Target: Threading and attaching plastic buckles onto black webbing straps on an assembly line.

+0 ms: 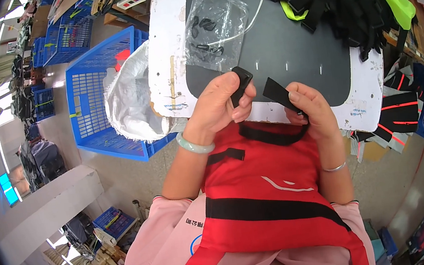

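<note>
My left hand pinches a black plastic buckle between thumb and fingers, over the table's near edge. My right hand, a little apart from it, is closed on a black webbing strap, whose free end points up and left toward the buckle. Part of a small dark fitting shows under the right fingers. A curved length of black webbing hangs between my hands, in front of the red apron. Beyond my left hand, a clear plastic bag with several black buckles lies on the grey tabletop.
Black straps with buckles are heaped at the table's far right, with a neon yellow-green band among them. Left of the table stands a blue plastic crate with a white woven sack. Black and grey pieces with orange-red strips lie at right.
</note>
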### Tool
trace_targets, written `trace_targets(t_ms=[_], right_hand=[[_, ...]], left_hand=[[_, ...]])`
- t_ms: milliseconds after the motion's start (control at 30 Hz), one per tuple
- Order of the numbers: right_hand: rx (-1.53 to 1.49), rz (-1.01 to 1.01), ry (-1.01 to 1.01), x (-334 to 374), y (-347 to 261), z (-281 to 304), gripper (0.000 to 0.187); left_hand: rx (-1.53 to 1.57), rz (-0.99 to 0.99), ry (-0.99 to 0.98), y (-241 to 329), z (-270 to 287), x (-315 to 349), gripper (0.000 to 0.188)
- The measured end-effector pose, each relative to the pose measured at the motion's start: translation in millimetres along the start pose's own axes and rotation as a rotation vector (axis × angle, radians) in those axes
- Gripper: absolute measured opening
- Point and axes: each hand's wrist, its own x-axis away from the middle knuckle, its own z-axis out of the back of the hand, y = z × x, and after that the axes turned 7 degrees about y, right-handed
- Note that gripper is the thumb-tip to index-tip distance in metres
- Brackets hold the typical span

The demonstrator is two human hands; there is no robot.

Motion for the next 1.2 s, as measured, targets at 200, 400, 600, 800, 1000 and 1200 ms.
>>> trace_targets(t_ms=[200, 400, 600, 800, 1000, 1200], right_hand=[[-0.053, -0.139, -0.136, -2, -3, -5, 0.016], [-0.174, -0.201, -0.273, -3, 1, -4, 0.014], [-0.015, -0.058, -0.127, 0, 5, -12, 0.013], [0.313, 0.164, -0.080, -1, 6, -12, 0.013], [-0.127, 0.050, -0.146, 3, 8, -11, 0.013], [0.153, 0.360, 0.136, 0, 0, -28, 0.021]], left_hand=[[0.121, 0.067, -0.303, -14, 3, -2, 0.050], [0.076, 0.029, -0.342, -26, 2, -2, 0.054], [-0.113, 0.092, -0.237, -16, -5, -2, 0.054], [-0.077, 0.200, -0.138, -13, -10, -4, 0.046], [-0.278, 0.126, -0.093, -15, -12, -9, 0.020], [-0.421, 0.083, 0.233, -18, -26, -18, 0.015]])
